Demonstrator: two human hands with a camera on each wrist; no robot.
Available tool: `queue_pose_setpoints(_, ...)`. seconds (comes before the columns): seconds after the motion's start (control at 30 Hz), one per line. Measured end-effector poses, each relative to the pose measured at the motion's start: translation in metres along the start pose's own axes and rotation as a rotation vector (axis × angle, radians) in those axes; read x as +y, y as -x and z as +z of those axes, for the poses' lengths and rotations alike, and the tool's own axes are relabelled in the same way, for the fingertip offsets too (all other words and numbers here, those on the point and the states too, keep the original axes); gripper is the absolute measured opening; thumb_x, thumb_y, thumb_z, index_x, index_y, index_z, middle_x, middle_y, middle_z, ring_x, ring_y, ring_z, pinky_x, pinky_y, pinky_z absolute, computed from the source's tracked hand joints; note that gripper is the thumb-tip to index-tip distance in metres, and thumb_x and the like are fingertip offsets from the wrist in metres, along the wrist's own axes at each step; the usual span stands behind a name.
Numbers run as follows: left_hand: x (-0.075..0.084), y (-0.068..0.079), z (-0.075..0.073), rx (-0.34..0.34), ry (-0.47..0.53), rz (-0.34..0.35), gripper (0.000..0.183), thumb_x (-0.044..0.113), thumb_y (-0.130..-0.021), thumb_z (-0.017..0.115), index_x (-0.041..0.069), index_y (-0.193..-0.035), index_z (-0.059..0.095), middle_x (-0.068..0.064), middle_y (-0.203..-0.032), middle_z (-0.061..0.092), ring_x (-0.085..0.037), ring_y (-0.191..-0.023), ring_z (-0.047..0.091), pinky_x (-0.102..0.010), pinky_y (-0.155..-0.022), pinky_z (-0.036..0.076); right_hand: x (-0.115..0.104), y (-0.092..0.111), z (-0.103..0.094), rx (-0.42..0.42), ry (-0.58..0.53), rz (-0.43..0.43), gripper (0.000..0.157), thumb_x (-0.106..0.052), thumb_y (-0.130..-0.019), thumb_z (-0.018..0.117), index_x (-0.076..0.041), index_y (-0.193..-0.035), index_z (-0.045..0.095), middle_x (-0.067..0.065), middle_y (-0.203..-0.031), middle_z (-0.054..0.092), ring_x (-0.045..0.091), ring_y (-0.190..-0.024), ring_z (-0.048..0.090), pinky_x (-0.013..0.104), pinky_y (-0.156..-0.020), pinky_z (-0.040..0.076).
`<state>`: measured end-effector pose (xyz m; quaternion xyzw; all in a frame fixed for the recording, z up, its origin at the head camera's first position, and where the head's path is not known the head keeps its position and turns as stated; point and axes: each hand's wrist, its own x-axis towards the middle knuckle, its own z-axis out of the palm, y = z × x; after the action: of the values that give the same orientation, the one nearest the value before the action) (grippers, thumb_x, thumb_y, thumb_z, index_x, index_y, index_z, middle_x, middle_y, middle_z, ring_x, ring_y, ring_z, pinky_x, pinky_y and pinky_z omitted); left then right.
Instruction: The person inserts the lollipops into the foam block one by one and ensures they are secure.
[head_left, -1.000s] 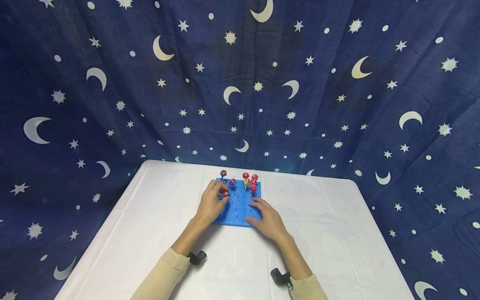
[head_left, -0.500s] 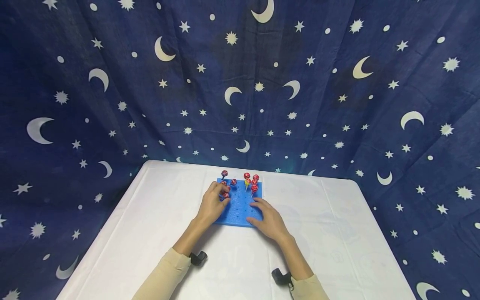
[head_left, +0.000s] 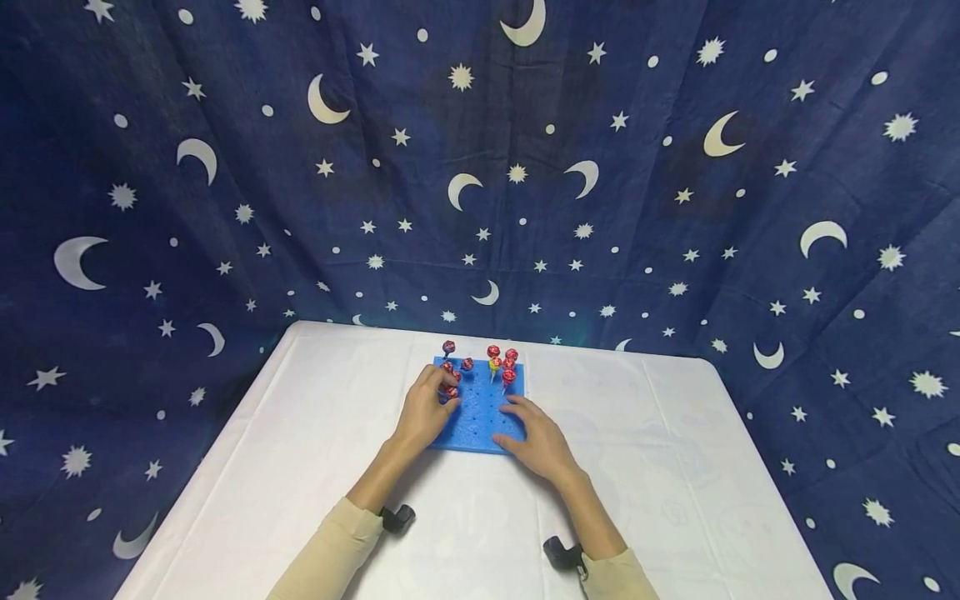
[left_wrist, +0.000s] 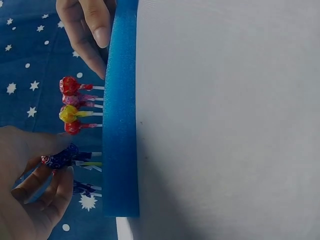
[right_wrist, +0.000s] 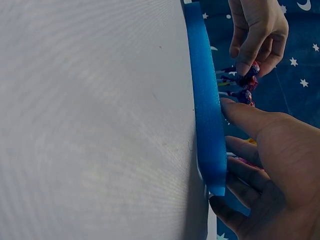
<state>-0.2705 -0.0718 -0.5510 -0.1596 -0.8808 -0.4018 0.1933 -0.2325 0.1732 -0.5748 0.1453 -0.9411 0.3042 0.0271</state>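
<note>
Several wrapped lollipops stand by their sticks in a blue foam board point(head_left: 472, 435) with small holes. My left hand point(head_left: 422, 412) is at the board's left side. In the left wrist view, its thumb and fingers pinch the dark blue and red wrapped head of a lollipop point(left_wrist: 61, 158), whose stick points at the board. My right hand point(head_left: 542, 437) rests at the board's right edge, fingers loosely spread and holding nothing. Ahead of it stand red lollipops point(head_left: 508, 377) and a yellow lollipop point(head_left: 495, 364). Dark lollipops point(head_left: 448, 347) stand at the back left, some partly hidden by my left hand.
The board lies on a table with a white cloth point(head_left: 630, 467). Behind and beside the table hangs a dark blue curtain point(head_left: 420, 192) with moons and stars. Each wrist carries a black camera mount, such as the left mount point(head_left: 397, 518).
</note>
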Motion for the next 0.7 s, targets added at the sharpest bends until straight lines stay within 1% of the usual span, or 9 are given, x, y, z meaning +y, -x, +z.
queue_pose_setpoints(0.17,-0.0004,0.0003,-0.001,-0.009,-0.009,-0.006,0.029,0.001,-0.079,0.089,0.009,-0.1,0.07,-0.002,-0.106,0.06,-0.019,-0.093,0.068,-0.035,-0.081,0.059,-0.0005,-0.0009,0.0014,0.0,-0.005,0.0,0.056,-0.048,-0.094,0.076,-0.02,-0.142,0.065,0.002,-0.159,0.05,0.03,-0.149,0.043,0.054,-0.12,0.037)
queue_pose_setpoints(0.37,0.0002,0.0017,-0.0035,0.004,-0.047,-0.001,0.029,0.006,-0.079,0.091,0.011,-0.101,0.072,-0.002,-0.107,0.059,-0.019,-0.091,0.069,-0.039,-0.079,0.058,-0.002,-0.0018,0.0024,0.007,-0.002,-0.015,0.056,-0.046,-0.094,0.077,-0.018,-0.141,0.065,0.005,-0.158,0.05,0.033,-0.148,0.044,0.056,-0.119,0.039)
queue_pose_setpoints(0.57,0.0026,0.0024,-0.005,-0.009,-0.031,-0.025,0.031,0.008,-0.081,0.091,0.009,-0.107,0.074,-0.001,-0.112,0.058,-0.02,-0.094,0.072,-0.04,-0.081,0.059,-0.0028,-0.0014,0.0004,0.011,-0.004,-0.021,0.055,-0.045,-0.094,0.077,-0.018,-0.141,0.065,0.005,-0.157,0.051,0.034,-0.148,0.044,0.057,-0.118,0.039)
queue_pose_setpoints(0.7,0.0054,0.0028,-0.0075,-0.012,-0.014,-0.037,0.033,0.012,-0.083,0.09,0.01,-0.112,0.074,-0.001,-0.113,0.057,-0.02,-0.094,0.07,-0.037,-0.08,0.059,-0.0031,-0.0007,-0.0014,0.013,-0.005,-0.015,0.057,-0.044,-0.094,0.077,-0.016,-0.142,0.064,0.006,-0.158,0.051,0.033,-0.148,0.044,0.056,-0.119,0.039)
